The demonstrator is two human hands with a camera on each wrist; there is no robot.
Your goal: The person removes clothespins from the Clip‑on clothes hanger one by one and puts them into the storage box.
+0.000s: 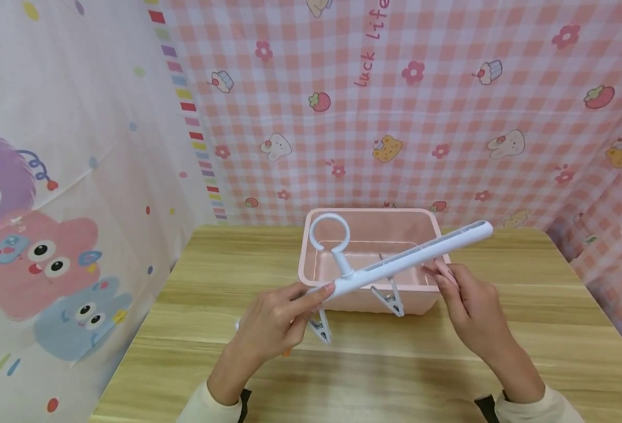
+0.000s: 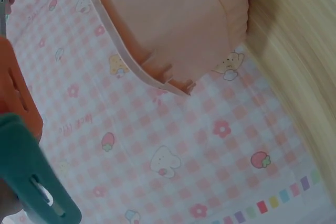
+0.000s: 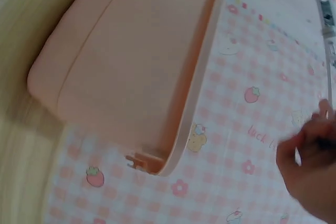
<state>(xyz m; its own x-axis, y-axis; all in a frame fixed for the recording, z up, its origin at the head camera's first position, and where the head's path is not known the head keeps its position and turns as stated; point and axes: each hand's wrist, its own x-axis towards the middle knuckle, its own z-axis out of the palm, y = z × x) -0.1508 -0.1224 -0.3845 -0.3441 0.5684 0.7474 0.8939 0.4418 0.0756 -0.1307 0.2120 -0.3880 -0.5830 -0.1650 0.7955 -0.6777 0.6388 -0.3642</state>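
A white clip hanger point(image 1: 406, 261) with a ring hook point(image 1: 330, 233) is held tilted above a pink plastic bin point(image 1: 369, 211), its right end higher. My left hand point(image 1: 276, 320) grips the bar's lower left end. My right hand point(image 1: 466, 299) pinches a pinkish clip point(image 1: 444, 271) under the bar's right part. Two pale clips point(image 1: 392, 299) point(image 1: 321, 332) hang from the bar in front of the bin. The left wrist view shows a teal clip point(image 2: 31, 177) and an orange one point(image 2: 16, 98) close up. In the right wrist view, the bin point(image 3: 131, 61) and my right hand's fingers point(image 3: 310, 166) show.
The bin stands at the back middle of a wooden table point(image 1: 385, 364). Pink checked cloth point(image 1: 422, 106) hangs behind and to the right, and a white cartoon curtain point(image 1: 51, 205) hangs on the left. Bare wood lies on both sides of the bin.
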